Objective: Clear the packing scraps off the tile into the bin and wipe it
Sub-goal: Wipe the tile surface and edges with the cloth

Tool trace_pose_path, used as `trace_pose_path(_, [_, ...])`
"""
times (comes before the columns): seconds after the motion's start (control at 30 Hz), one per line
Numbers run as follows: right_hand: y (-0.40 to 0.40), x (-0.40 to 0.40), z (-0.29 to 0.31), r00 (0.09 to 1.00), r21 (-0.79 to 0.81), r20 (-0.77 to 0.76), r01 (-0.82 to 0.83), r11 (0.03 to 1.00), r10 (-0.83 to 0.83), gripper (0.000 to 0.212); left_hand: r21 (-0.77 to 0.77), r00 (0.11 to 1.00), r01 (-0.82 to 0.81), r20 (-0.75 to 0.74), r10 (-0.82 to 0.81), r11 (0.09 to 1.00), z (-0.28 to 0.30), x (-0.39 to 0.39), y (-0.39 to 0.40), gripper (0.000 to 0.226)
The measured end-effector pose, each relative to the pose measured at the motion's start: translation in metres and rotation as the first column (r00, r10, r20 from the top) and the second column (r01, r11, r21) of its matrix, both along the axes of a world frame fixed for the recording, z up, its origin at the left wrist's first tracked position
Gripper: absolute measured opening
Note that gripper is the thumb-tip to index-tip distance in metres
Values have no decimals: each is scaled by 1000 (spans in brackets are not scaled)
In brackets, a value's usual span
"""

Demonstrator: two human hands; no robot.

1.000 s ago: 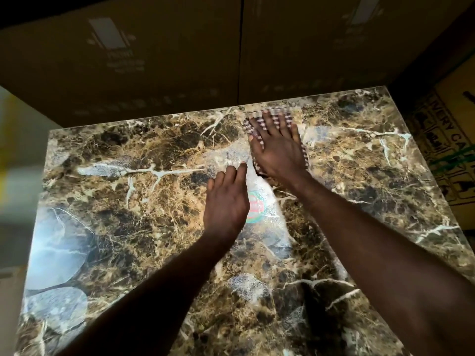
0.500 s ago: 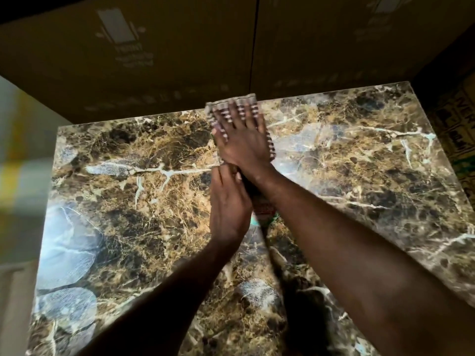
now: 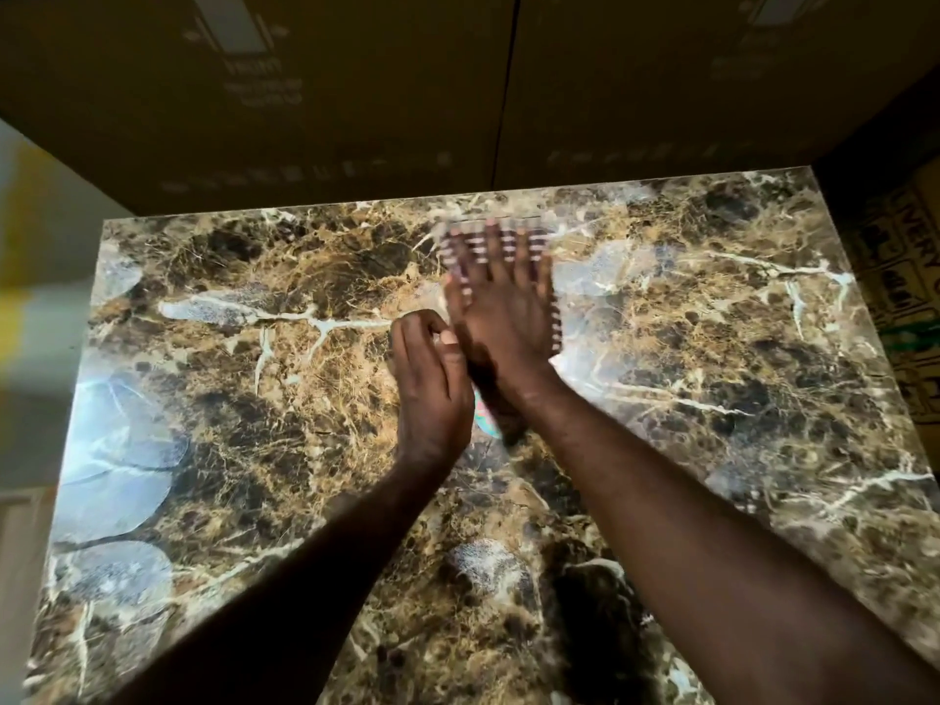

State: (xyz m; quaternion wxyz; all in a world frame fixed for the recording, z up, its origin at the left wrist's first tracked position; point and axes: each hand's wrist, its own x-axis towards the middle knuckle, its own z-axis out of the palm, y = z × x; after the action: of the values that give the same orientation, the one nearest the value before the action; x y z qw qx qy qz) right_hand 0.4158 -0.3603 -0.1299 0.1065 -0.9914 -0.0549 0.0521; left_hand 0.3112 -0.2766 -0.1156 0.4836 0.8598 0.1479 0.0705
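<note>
A glossy brown marble tile (image 3: 712, 348) fills most of the head view. My right hand (image 3: 503, 318) lies flat with straight fingers, pressing a red-and-white checked cloth (image 3: 541, 241) onto the tile near its far edge. The cloth is blurred. Beside it, my left hand (image 3: 432, 389) rests on the tile with fingers curled in toward the thumb, and I see nothing held in it. A small round coloured sticker (image 3: 483, 422) peeks out between my two wrists. I see no loose scraps on the tile.
Large brown cardboard boxes (image 3: 305, 94) stand right behind the tile's far edge. Another printed carton (image 3: 910, 277) sits past the right edge. A pale blurred area lies beyond the left edge.
My right hand slid the cloth left along the far edge, then back toward the middle. My left hand went from flat fingers to curled fingers.
</note>
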Motion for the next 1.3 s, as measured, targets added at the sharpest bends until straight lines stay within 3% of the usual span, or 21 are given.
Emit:
trace_pose_path(0.1, [12, -14, -1, 993, -35, -49, -106, 994, 104, 66, -44, 996, 9, -93, -13, 999, 5, -7, -3, 70])
trace_pose_path(0.17, [4, -16, -1, 994, -40, -27, -109, 993, 108, 65, -55, 997, 14, -78, -19, 998, 6, -9, -4, 69])
trace_pose_path(0.33, [-32, -13, -1, 989, -10, 31, 142, 990, -142, 65, -36, 994, -11, 107, 15, 999, 3, -3, -1, 23])
trace_pose_path(0.37, [-27, -19, -1, 988, -17, 24, 152, 988, -151, 66, -39, 993, -16, 115, 20, 999, 1, -3, 0, 22])
trace_pose_path(0.53, [15, -60, -4, 991, -125, -9, -136, 983, 136, 75, -89, 997, 83, 7, -83, 993, 7, -14, 2, 67])
trace_pose_path(0.6, [6, -61, 1, 990, -114, -20, -138, 984, 137, 73, -78, 993, 105, 67, -100, 991, 9, -15, 5, 64])
trace_pose_path(0.67, [-9, -63, 5, 998, -62, -7, -64, 996, 63, 67, 41, 990, 77, 113, -81, 996, 7, -11, 12, 40])
trace_pose_path(0.73, [-21, -64, 6, 1000, -23, -6, 13, 1000, -13, 64, 280, 987, 57, 126, -96, 958, 7, -10, 26, 22])
trace_pose_path(0.87, [-18, -86, 11, 998, 20, -8, 60, 998, -60, 66, 589, 980, 182, -41, -196, 787, -4, -25, 66, 33])
trace_pose_path(1.0, [-25, -119, 8, 1000, 23, 15, -17, 1000, 17, 63, 606, 962, 270, -142, -232, 748, -14, -36, 85, 39])
trace_pose_path(1.17, [-59, -127, 6, 971, -24, 33, 238, 971, -237, 64, 620, 959, 276, -121, -258, 735, -10, -38, 78, 34])
trace_pose_path(1.3, [-25, -152, 9, 995, 9, 19, 99, 995, -99, 63, 622, 958, 273, -105, -267, 734, -18, -37, 81, 36])
